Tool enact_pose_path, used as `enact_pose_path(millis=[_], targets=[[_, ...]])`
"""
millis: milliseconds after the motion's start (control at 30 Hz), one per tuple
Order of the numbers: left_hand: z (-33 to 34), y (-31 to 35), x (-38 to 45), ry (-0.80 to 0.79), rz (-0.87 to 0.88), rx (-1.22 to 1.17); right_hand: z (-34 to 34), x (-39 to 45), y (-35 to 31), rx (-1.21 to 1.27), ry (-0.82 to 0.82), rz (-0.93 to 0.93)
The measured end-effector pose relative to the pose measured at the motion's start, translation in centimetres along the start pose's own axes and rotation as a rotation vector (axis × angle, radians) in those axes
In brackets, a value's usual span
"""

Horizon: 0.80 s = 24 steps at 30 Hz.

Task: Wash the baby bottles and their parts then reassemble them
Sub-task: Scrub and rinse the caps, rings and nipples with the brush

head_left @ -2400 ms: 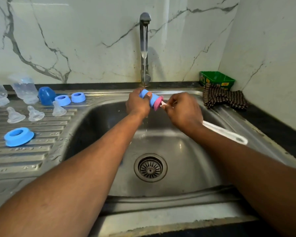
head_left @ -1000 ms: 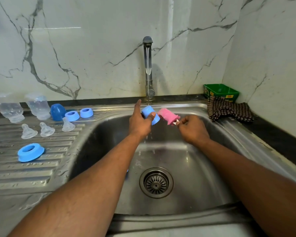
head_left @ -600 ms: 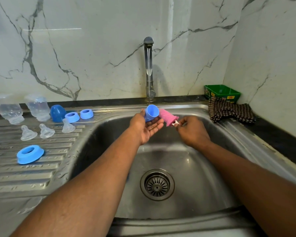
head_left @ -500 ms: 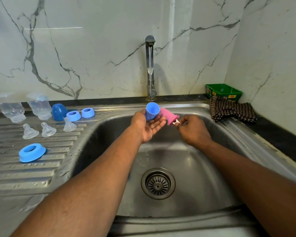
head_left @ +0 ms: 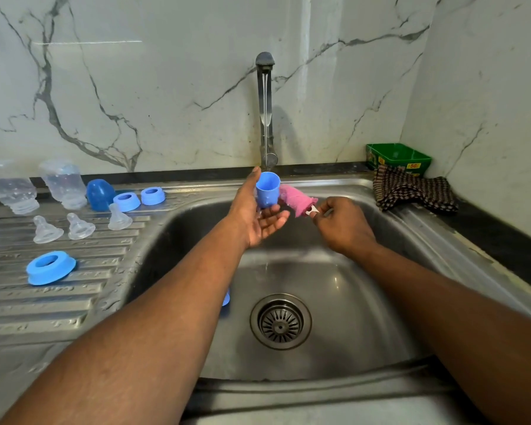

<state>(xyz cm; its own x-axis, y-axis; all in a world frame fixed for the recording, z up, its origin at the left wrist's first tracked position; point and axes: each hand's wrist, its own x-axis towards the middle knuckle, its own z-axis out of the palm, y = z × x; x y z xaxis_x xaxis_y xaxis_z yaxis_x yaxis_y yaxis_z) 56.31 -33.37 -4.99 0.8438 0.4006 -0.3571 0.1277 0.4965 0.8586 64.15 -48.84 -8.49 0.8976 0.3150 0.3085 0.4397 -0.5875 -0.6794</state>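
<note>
Head view, over a steel sink (head_left: 380,302). Tap (head_left: 265,108) is running, thin stream falls into the blue cap (head_left: 267,194), which sits mouth-up under the spout. Can't tell how much water is in it.

Left hand (head_left: 255,216): palm up, fingers relaxed and spread, cap resting on the fingers with the thumb up along its left side. Not clenched.

Right hand (head_left: 342,227): fingers curled, pinching the white handle of the pink bottle brush (head_left: 296,201). Brush head points left, just beside the cap, outside it. Can't tell if they touch.

Sink basin holds the drain strainer (head_left: 280,322) and one small blue part (head_left: 226,297), mostly hidden behind the left forearm.

Drainboard (head_left: 59,302), left of the basin:
- two clear bottles (head_left: 63,184) at the back, inverted on their necks, wet inside, otherwise holding nothing visible
- dark blue dome cap (head_left: 99,193) beside them
- two small blue rings (head_left: 126,201) right of the dome cap
- three clear nipples (head_left: 79,226) in a row, tips up
- large blue ring (head_left: 50,267) nearer the front, well apart from the rest

Right counter: green box (head_left: 399,157) in the corner, open-topped, contents not visible. Checked cloth (head_left: 414,191) lies in front of it, touching it.
</note>
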Motion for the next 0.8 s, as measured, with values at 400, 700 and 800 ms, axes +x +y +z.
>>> enact_pose_path(millis=[400,700,800], targets=[[-1.3,-1.9,0.8,0.103,-0.072,0.489,-0.2,-0.2,-0.2,-0.008,0.008,-0.002],[-2.0,-2.4,1.8,0.089,0.039,0.527,-0.3,-0.1,-0.1,0.011,0.010,0.001],[-1.8,-2.7,2.1,0.152,0.251,0.547,-0.3,-0.1,-0.3,0.004,0.020,-0.007]])
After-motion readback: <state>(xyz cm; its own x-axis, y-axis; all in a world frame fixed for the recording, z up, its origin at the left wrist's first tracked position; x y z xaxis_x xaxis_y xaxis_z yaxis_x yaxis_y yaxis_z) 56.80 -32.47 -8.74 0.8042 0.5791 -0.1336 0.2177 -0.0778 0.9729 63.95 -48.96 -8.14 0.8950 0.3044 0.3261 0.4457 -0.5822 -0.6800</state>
